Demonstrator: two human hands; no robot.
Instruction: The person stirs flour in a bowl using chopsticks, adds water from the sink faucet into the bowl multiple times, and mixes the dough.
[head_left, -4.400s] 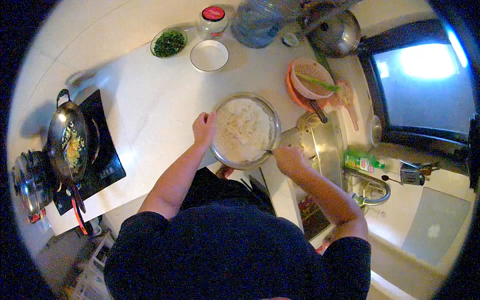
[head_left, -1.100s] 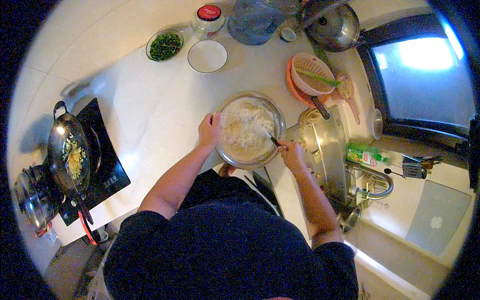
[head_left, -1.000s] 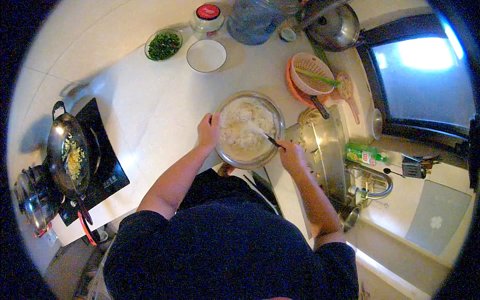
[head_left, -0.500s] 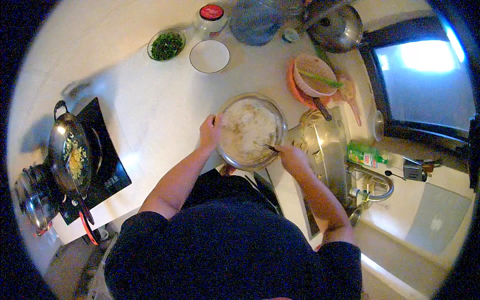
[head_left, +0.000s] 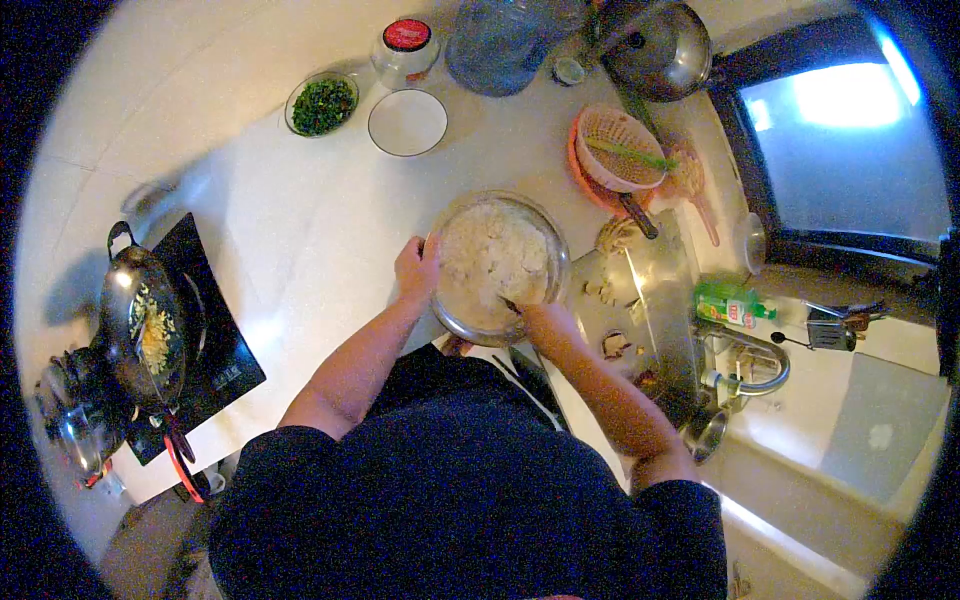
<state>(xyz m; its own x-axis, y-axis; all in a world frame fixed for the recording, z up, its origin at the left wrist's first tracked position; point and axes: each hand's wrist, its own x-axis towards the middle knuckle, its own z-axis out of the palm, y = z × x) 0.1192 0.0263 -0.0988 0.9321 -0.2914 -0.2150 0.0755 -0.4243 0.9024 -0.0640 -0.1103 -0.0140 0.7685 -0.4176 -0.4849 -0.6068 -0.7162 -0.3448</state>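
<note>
From above, a person in a dark short-sleeved top stands at a pale table (head_left: 300,230), both arms stretched forward and converging on a clear bowl (head_left: 561,262) at the near edge, just in front of the body. The left hand (head_left: 416,268) is at the bowl's left side, its grip closed on the rim, thumb toward the top and fingers along the outside. The right forearm slants in from the near right, elbow bent; the right hand (head_left: 545,325) is curled over the bowl's near-right rim, back upward, its narrow grip holding a dark tool (head_left: 511,305). The tool's tip is in the pale, crumbly mix (head_left: 492,250) inside the bowl.

Writing is scarce. To the right, beyond the sink (head_left: 665,335), a green bottle (head_left: 735,308) lies on its side with a white label bearing reddish marks, too blurred to read. At the far side, a jar (head_left: 403,68) has a red lid with faint pale marks, also unreadable. Small light marks show on the near-right corner of the black cooktop (head_left: 225,340) at left, under a wok (head_left: 118,320). A grey board (head_left: 885,410) at far right carries a blurry pale patch.
</note>
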